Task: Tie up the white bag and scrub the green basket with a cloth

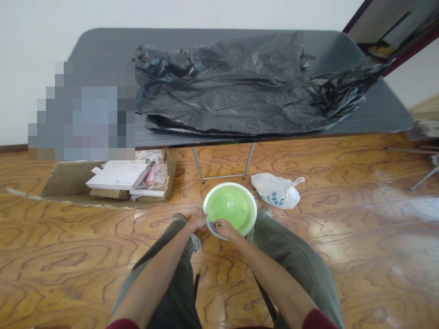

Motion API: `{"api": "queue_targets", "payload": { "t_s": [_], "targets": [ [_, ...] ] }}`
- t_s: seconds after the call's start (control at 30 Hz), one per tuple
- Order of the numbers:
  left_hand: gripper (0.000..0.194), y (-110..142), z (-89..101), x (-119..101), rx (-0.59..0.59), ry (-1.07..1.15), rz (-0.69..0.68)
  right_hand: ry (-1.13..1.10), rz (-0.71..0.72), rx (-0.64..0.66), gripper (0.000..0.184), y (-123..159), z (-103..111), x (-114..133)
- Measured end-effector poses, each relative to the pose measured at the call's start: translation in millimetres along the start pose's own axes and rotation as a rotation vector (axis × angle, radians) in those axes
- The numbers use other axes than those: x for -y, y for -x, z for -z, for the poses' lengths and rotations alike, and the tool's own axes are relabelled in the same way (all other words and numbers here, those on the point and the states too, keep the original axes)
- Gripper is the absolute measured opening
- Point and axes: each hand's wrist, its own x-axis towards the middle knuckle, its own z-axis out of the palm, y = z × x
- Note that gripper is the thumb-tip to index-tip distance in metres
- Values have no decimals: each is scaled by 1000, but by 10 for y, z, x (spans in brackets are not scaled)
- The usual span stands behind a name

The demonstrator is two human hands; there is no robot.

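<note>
A light-green basin (226,205) with a white outer rim and a perforated side sits low between my knees. My left hand (198,220) is closed at the basin's left edge, fingers on the rim. Just inside the near left rim, my right hand (224,227) is pinched closed around a small bluish-purple thing (212,225) that is too small to name. Part of that thing is hidden by my fingers. Only a bare green surface shows inside the basin.
A tied white plastic bag (279,189) lies on the wooden floor to the right. On the left, a cardboard box (72,180) holds a white box and wrappings. Ahead stands a dark folding table (113,43) covered partly by a crumpled black plastic sheet (233,87).
</note>
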Motion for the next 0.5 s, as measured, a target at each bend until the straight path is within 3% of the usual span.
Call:
{"api": "queue_targets", "payload": {
  "t_s": [0.1, 0.2, 0.3, 0.4, 0.5],
  "targets": [
    [42, 9, 14, -11, -14, -14, 3, 133, 23, 73, 39, 121, 124, -57],
    [42, 19, 23, -28, -5, -16, 8, 437, 16, 161, 32, 302, 381, -229],
    [40, 22, 19, -50, -1, -26, 3, 716, -12, 135, 40, 441, 586, -341],
    [38, 10, -3, -56, -11, -47, -5, 763, -63, 107, 51, 469, 597, -314],
    [39, 0, -40, -29, -36, -74, -16, 641, -92, 83, 38, 418, 432, -212]
  ]
}}
